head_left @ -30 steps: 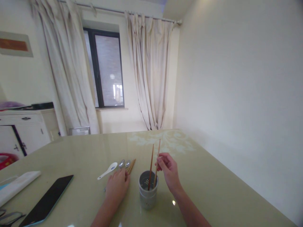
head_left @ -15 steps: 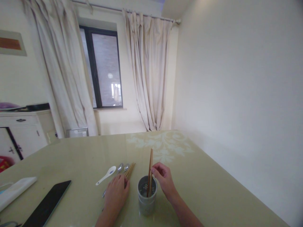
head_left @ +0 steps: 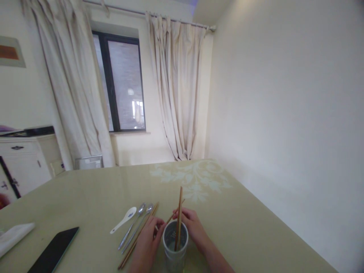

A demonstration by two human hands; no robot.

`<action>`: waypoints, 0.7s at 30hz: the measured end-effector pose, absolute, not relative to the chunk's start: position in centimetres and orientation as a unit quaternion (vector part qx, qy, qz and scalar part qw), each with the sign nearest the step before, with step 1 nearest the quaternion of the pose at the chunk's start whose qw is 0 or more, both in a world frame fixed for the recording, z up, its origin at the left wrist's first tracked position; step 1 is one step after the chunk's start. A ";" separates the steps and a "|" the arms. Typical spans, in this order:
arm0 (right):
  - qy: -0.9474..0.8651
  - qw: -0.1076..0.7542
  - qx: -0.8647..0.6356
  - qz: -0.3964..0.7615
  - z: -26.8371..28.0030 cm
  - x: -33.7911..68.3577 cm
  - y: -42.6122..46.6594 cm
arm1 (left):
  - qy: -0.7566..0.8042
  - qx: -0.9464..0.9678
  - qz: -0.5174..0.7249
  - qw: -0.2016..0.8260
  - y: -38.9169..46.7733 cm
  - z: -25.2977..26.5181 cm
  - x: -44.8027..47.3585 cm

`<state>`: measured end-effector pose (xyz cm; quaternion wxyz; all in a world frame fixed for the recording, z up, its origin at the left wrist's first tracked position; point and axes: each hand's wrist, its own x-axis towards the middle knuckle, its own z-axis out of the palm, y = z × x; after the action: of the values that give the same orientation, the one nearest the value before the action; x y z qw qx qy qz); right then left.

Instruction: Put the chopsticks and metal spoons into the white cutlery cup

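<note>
A grey cylindrical utensil holder [head_left: 175,261] with a perforated bottom stands between my hands. Brown chopsticks [head_left: 178,220] lean upright inside it. Behind them a slanted chopstick [head_left: 170,218] runs from my left hand [head_left: 150,239] to my right hand [head_left: 193,228]. The left fingers are closed around its lower end, at the holder's left rim. My right hand pinches it higher up, its fingertips partly hidden by the standing chopsticks. Left of my left hand lie more chopsticks [head_left: 127,258], two metal spoons [head_left: 140,209] and a white ceramic spoon [head_left: 125,219].
A black phone-like slab [head_left: 55,250] and a white flat object [head_left: 17,237] lie on the left of the greenish table [head_left: 93,201]. The wall [head_left: 284,132] runs along the table's right side. Curtains [head_left: 182,87] and a white cabinet [head_left: 25,159] stand beyond it.
My left hand has moved right, off the chopsticks on the table, to the holder's rim. My right hand has lowered, and a slanted chopstick now spans both hands. The view has shifted slightly.
</note>
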<state>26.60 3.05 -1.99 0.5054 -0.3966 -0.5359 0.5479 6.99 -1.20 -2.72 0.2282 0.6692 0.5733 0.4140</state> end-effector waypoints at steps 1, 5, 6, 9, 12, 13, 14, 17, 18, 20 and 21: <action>-0.529 0.507 -0.385 0.562 -1.9 26.5 2.9 | 0.562 0.671 0.421 0.238 -1.4 -2.7 7.3; -0.509 0.518 -0.353 0.590 -1.5 26.1 2.5 | 0.537 0.670 0.434 0.274 -1.8 -2.5 7.8; -0.504 0.535 -0.352 0.579 -1.4 26.2 2.6 | 0.537 0.670 0.433 0.276 -1.7 -2.5 7.6; -0.448 0.626 -0.373 0.519 -1.1 27.6 3.4 | 0.576 0.661 0.422 0.231 -1.0 -2.7 6.2; -0.369 0.716 -0.399 0.439 -0.7 30.2 4.4 | 0.641 0.656 0.372 0.145 -0.2 -3.2 4.3; -0.346 0.739 -0.401 0.416 -0.5 31.0 4.7 | 0.660 0.657 0.345 0.118 -0.1 -3.3 3.7; -0.328 0.758 -0.397 0.400 -0.3 31.7 4.8 | 0.675 0.660 0.314 0.096 0.0 -3.4 3.3; -0.315 0.773 -0.376 0.403 0.3 32.5 4.6 | 0.704 0.668 0.231 0.063 -0.1 -3.4 2.7; -0.319 0.769 -0.369 0.413 0.6 32.4 4.3 | 0.709 0.670 0.213 0.062 -0.2 -3.4 2.6; -0.329 0.764 -0.357 0.425 1.1 31.9 3.8 | 0.712 0.672 0.191 0.073 -0.3 -3.2 2.7; -0.330 0.765 -0.351 0.427 1.3 31.6 3.6 | 0.714 0.670 0.186 0.081 -0.3 -3.2 2.7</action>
<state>31.62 3.59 1.27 0.7654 -0.3509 -0.3299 0.4269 2.67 -0.30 -3.17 0.0808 0.6702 0.7139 0.1861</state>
